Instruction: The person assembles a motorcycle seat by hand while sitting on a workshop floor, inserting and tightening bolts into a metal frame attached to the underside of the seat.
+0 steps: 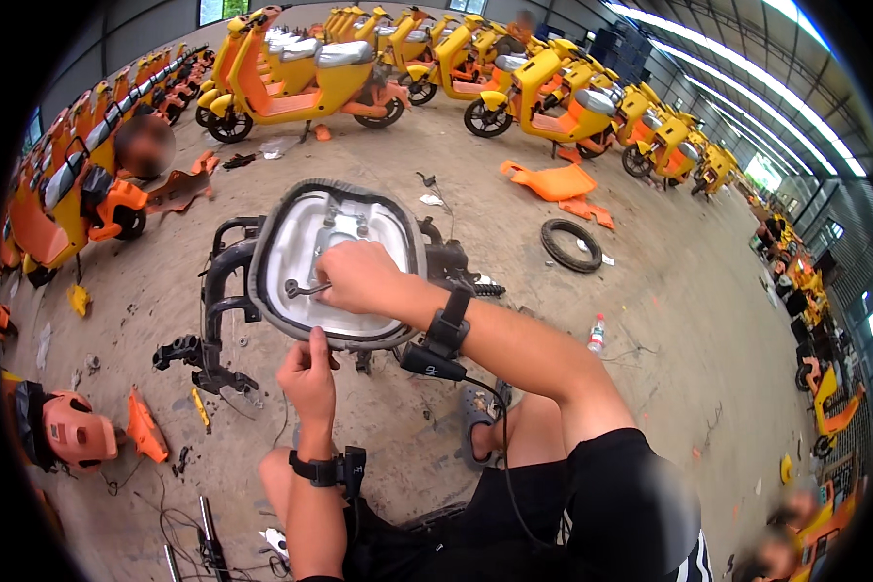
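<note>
An upturned scooter seat, with a grey plastic underside and a black rubber rim, rests on a black metal frame on the concrete floor. My right hand reaches across the seat's underside and grips a small metal wrench there. At the seat's near edge, my left hand pinches the rim. Black straps with small devices sit on both wrists.
Rows of yellow and orange scooters line the back and left. Loose orange panels, a black tyre, a plastic bottle and an orange part lie on the floor. Other people are at the left and lower right.
</note>
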`<move>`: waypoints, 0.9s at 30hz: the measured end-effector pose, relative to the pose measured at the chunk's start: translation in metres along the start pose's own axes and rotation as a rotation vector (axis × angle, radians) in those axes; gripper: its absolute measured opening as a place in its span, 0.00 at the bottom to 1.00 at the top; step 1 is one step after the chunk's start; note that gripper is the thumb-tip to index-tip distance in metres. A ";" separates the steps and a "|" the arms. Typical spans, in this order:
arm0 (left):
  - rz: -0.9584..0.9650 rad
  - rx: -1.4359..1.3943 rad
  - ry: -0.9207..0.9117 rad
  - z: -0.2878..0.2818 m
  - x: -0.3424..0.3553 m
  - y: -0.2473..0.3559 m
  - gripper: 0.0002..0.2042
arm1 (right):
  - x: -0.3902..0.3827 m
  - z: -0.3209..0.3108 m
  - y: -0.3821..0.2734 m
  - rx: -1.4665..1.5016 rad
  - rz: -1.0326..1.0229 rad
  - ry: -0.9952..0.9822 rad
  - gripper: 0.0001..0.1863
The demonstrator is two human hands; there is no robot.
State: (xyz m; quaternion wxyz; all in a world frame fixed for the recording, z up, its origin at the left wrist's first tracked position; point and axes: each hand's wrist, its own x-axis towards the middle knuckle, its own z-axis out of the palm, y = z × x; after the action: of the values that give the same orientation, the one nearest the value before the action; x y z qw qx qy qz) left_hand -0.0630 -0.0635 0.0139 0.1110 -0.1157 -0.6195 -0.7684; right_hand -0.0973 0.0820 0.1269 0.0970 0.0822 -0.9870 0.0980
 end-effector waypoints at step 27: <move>-0.059 0.011 0.086 0.007 0.002 -0.011 0.22 | -0.021 -0.022 0.042 0.744 0.180 0.324 0.17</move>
State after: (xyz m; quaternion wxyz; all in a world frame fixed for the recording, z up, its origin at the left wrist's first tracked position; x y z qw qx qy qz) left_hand -0.0682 -0.0547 0.0053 0.1157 -0.0635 -0.6216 -0.7721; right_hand -0.0804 0.1308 0.1362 0.2057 0.0087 -0.8594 0.4680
